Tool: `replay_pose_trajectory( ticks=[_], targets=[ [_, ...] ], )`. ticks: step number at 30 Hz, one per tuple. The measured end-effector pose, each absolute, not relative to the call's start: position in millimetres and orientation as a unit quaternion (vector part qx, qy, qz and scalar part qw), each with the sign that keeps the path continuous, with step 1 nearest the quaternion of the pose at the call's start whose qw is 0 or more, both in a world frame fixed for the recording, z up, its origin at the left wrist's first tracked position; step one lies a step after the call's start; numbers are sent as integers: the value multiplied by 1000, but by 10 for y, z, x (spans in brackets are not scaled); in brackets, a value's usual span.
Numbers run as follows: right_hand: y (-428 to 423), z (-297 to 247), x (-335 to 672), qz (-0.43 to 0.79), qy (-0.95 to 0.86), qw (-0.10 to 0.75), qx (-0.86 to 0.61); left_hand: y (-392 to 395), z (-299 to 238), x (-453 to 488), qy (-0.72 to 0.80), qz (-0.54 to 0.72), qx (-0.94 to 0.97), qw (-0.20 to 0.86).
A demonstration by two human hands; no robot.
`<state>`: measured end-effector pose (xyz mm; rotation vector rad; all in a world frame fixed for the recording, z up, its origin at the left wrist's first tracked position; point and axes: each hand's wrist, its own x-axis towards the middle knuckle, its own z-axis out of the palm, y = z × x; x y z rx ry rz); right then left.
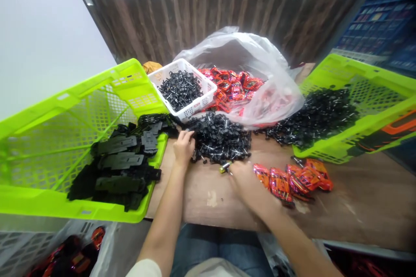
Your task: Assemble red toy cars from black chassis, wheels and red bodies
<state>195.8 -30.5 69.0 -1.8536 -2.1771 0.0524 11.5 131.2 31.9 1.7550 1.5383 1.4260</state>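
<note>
My left hand (pixel 184 146) is at the left edge of a heap of black wheels on metal axles (pixel 222 138). Its fingers are curled and pressed together, and what they hold, if anything, is hidden. My right hand (pixel 242 177), smeared by motion, is in front of the same heap with its fingers closed. A small yellow-and-silver piece (pixel 225 167) shows at its fingertips, too blurred to name further. Just right of that hand, several shiny red-orange toy car bodies (pixel 280 184) lie in a row on the wooden table (pixel 201 203).
At left, a tilted lime-green crate (pixel 81 213) holds black chassis plates (pixel 120 161). Behind the heap are a white basket (pixel 198 104) of wheel axles and a clear plastic bag (pixel 276 52) of red car bodies. Another green crate (pixel 367 67) spills wheels; an orange-and-black power tool (pixel 386 134) lies beside it.
</note>
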Motion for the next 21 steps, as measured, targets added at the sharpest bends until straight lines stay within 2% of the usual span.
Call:
replay_pose_trajectory(
  ticks=[4,6,9,12,16,18,21],
  targets=[
    [-514,533,1329,70,-771,7,-632,1250,371,5,468,636,545,283],
    [-493,509,1204,105,-768,-8,-631,1194,346,-108,438,667,480,365],
    [-418,503,1305,136,-764,55,-628,1005,238,-284,434,644,435,455],
    [-420,412,1566,167,-751,169,-615,769,97,-392,475,618,422,464],
    [-561,158,1740,173,-754,183,-607,548,-6,-386,539,549,404,495],
    [-633,47,1736,163,-751,195,-609,479,12,-347,590,520,428,445],
    [-692,-51,1738,163,-751,232,-596,418,106,-311,602,518,552,254]
  ],
)
